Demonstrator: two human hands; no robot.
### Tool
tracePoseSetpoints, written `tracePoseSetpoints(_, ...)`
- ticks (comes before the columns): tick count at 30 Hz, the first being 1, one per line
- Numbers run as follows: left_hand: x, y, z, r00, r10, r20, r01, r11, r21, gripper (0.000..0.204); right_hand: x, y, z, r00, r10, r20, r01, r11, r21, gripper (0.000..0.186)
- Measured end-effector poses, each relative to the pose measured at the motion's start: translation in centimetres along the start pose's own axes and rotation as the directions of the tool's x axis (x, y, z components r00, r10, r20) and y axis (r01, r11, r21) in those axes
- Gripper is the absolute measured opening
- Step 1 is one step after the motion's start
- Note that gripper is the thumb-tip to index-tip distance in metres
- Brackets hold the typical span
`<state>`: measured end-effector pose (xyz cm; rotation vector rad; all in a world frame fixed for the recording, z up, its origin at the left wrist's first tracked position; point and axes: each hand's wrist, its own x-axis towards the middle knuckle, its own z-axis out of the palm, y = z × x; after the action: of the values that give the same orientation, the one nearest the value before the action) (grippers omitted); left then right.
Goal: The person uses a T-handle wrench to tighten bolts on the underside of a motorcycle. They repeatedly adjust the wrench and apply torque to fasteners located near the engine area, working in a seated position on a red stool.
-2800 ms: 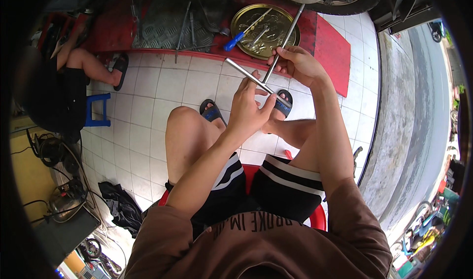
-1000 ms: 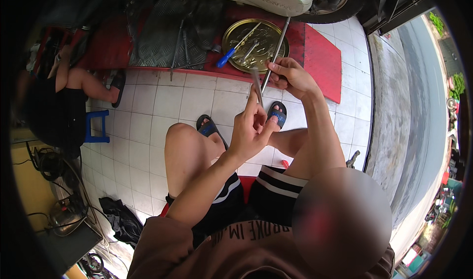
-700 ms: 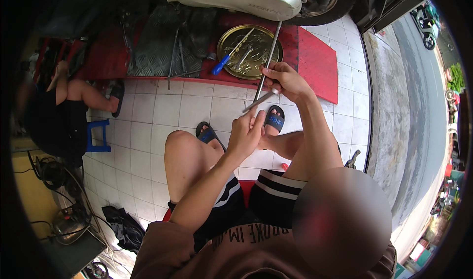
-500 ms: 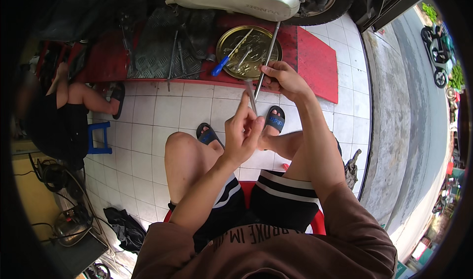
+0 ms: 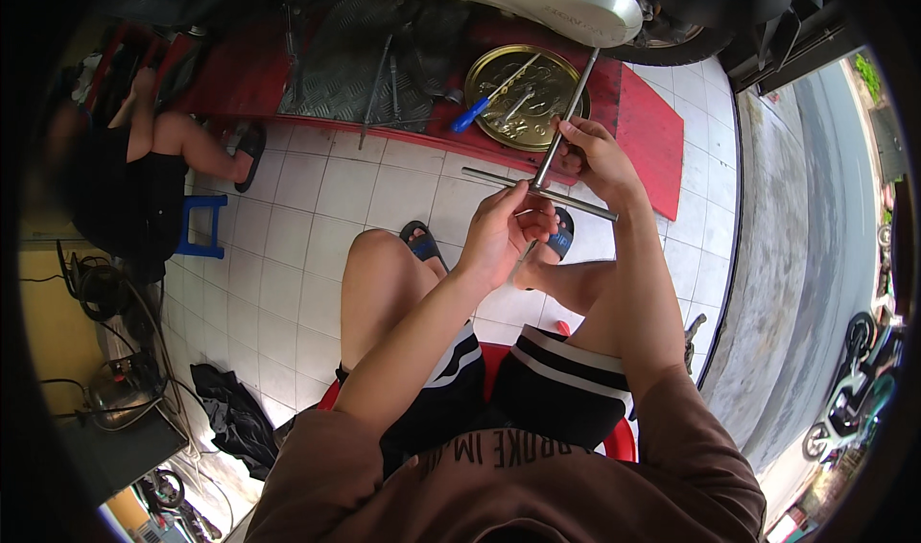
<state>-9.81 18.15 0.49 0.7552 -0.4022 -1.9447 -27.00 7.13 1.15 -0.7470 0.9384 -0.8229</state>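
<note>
A long T-handle wrench [image 5: 579, 90] slants from the lower edge of the motorbike's silver cover [image 5: 537, 1] toward me, its far tip hidden or hard to make out there. My right hand [image 5: 600, 162] is closed round the shaft with thumb and fingers. At the joint of shaft and crossbar, my left hand [image 5: 499, 236] pinches the handle, its fingers curled. The crossbar lies slantwise above the left hand, one end close to my right wrist. Just beyond the hands, a round gold tray [image 5: 470, 90] holds small metal parts and a blue-handled screwdriver [image 5: 470, 115], which overhangs the rim.
Under the bike runs a red platform [image 5: 652, 140] with a dark ribbed mat [image 5: 350, 59]; long metal tools [image 5: 377, 87] lie on it. At left another person [image 5: 158, 174] sits by a blue stool [image 5: 201, 226]. A black cloth [image 5: 230, 418] lies on the tiled floor.
The wrench's crossbar has turned and now lies across the shaft in plain sight. My left hand has shifted from a raised finger beside it to the joint. The whole view has swung.
</note>
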Motion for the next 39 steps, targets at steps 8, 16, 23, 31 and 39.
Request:
tracePoseSetpoints(8, 0.8, -0.2, -0.5, 0.911, 0.409, -0.056, -0.273, 0.699, 0.661, 0.017, -1.0, 1.1, 0.9, 0.960, 0.158, 0.232, -0.108, 0.971, -0.215, 0.018)
tracePoseSetpoints(16, -1.1, -1.6, 1.1, 0.889, 0.294, 0.351, -0.344, -0.075, 0.936, 0.052, -0.7, 0.5, 0.0, 0.957, 0.119, 0.263, -0.088, 0.988, -0.128, 0.016)
tracePoseSetpoints(23, -2.1, 0.9, 2.0, 0.879, 0.421, 0.223, -0.387, 0.358, 0.850, 0.050, -0.2, 0.6, 0.0, 0.993, 0.056, 0.101, -0.040, 0.987, -0.158, 0.019)
tracePoseSetpoints(31, -1.1, 1.1, 1.0, 0.962, 0.270, -0.031, -0.106, 0.477, 0.872, 0.065, 0.3, 0.3, 0.3, 0.993, 0.065, 0.099, -0.049, 0.987, -0.151, 0.022)
tracePoseSetpoints(39, -1.9, 0.2, 1.3, 0.963, 0.099, 0.252, -0.256, 0.023, 0.966, 0.057, 0.4, 0.3, 0.0, 0.996, 0.041, 0.083, -0.032, 0.993, -0.110, 0.018)
